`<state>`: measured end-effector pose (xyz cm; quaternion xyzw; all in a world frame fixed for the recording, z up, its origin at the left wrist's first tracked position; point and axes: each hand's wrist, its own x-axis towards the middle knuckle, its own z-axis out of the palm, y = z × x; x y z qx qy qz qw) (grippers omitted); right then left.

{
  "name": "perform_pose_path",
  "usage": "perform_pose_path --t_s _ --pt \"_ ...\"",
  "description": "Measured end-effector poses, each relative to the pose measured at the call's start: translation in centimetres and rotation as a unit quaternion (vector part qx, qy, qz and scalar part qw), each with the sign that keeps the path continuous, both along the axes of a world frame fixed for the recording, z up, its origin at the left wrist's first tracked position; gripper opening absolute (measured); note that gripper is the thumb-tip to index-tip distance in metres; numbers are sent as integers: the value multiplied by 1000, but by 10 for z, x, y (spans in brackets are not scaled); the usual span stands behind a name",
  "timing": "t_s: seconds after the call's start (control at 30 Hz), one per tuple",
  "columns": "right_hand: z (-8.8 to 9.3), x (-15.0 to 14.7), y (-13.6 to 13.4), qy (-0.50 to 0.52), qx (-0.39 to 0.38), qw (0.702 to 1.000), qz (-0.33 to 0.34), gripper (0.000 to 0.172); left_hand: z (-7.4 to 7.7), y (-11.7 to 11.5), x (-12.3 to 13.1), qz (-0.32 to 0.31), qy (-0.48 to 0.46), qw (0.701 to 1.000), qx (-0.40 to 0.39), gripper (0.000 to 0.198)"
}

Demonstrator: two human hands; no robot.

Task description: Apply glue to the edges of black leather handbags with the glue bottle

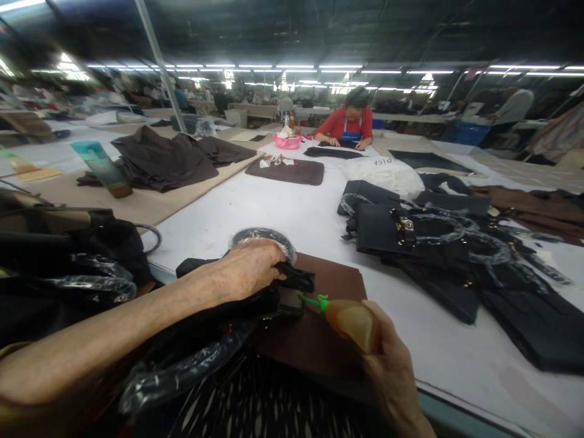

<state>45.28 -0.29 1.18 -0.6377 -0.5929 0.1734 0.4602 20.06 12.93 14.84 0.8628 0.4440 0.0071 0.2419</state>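
My right hand is closed round a glue bottle of amber liquid with a green nozzle. The nozzle's tip is at a grey-green patch on the edge of a black handbag. My left hand is closed on the bag's upper part, its fingertips at a black strap end. The bag's handles are wrapped in clear plastic; one handle hangs toward me, the other arches behind my left hand. Beneath the bag lies a brown sheet on the white tabletop. My left fingertips are partly hidden by the bag.
Several black handbags are piled at right, beside a white bag. At left are dark bags, brown pieces and a teal-topped bottle. A person in red works across the table near a pink basket.
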Motion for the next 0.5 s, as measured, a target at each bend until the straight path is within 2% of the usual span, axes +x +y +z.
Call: perform_pose_path --t_s 0.1,0.23,0.37,0.43,0.5 --pt "-2 1 7 -29 47 998 30 41 5 9 2 -7 3 1000 -8 15" --pt "1 1 12 -46 83 993 67 41 20 20 3 -30 19 999 -22 15" --pt "13 -1 9 -66 112 989 77 45 27 32 -8 -12 -28 997 -69 18" --pt "26 4 6 -74 128 987 57 44 26 37 -15 -1 -59 993 -99 20" --pt "47 14 3 -76 115 990 -20 41 25 39 -21 9 -78 990 -118 21"
